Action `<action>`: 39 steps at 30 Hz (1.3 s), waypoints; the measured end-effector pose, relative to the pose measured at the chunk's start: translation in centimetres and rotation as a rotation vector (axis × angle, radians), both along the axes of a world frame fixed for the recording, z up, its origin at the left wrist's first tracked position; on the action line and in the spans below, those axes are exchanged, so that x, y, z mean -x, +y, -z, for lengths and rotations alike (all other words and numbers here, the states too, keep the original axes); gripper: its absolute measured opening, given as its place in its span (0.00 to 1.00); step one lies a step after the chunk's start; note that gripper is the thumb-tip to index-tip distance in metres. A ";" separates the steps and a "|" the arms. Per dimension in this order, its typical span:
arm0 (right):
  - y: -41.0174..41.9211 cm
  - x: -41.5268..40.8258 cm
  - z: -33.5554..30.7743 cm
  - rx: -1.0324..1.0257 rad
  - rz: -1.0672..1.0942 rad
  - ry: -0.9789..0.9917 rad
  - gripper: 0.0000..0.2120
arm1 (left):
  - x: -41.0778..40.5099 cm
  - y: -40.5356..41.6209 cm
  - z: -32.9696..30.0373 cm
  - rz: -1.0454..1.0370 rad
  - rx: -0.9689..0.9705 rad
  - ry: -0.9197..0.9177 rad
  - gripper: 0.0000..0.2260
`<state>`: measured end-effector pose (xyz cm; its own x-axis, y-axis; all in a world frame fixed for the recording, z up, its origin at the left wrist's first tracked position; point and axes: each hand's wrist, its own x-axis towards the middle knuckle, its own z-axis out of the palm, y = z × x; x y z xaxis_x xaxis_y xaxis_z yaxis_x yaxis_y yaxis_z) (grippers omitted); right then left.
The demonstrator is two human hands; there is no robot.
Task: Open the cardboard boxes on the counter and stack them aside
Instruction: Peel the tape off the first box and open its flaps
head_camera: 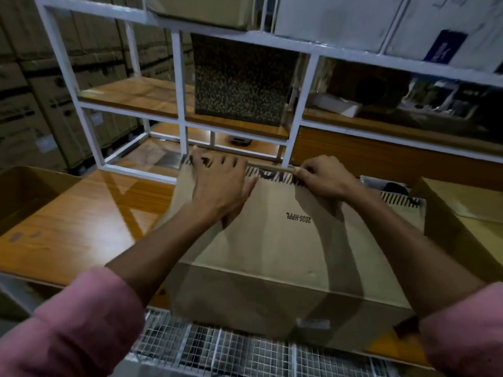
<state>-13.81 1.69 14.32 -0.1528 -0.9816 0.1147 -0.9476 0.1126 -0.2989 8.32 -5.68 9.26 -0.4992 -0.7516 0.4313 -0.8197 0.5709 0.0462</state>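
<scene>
A wall of stacked cartons (35, 104) fills the dim left background of a storeroom, behind a white metal shelving frame (179, 85) whose wooden shelves carry a dark speckled box (242, 80) and assorted goods, kept off the work surface below. In front of it runs the wooden bench (81, 219), where the work takes place: a large flattened-looking cardboard box (285, 240), printed "2026-HPPL" and edged with black hatching, lies across the middle with its near side overhanging the bench edge above a wire-mesh rack (231, 346), likely pulled close so the person can reach its far edge. An open-topped box (24, 191) sits at the far left and another brown box (462, 213) just to the right, probably set aside there as the task requires. The person, in pink sleeves (81, 322), leans both arms over the panel. The left hand (217, 183) lies with fingers spread and fairly straight on the top panel, apparently steadying it. The right hand (324, 175) has its fingers curled, pinching the box's far flap edge, seemingly to lift it open. The opening looks barely begun.
</scene>
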 end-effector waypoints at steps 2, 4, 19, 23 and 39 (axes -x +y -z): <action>1.8 -0.4 -3.0 -0.054 -0.019 -0.034 0.16 | 1.1 1.9 -3.6 0.032 0.075 0.030 0.23; 3.9 -0.6 -5.4 -0.170 -0.018 -0.072 0.16 | 1.5 3.7 -6.0 0.067 0.062 0.075 0.24; 14.1 -0.7 -4.5 -0.644 -0.162 -0.143 0.11 | -0.4 13.7 -10.4 0.175 -0.807 -0.309 0.15; 15.3 -2.0 -1.8 -0.740 -0.164 -0.188 0.15 | -0.1 15.2 -8.1 0.139 -0.904 -0.314 0.05; 16.1 -4.2 13.6 -0.277 -0.162 0.032 0.15 | 2.4 14.0 8.8 0.135 -0.574 -0.439 0.19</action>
<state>-9.62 17.80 0.69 0.0076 -0.9875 -0.1576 -0.9682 0.0321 -0.2483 5.88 8.28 0.51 -0.6394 -0.7189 -0.2725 -0.7559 0.6526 0.0522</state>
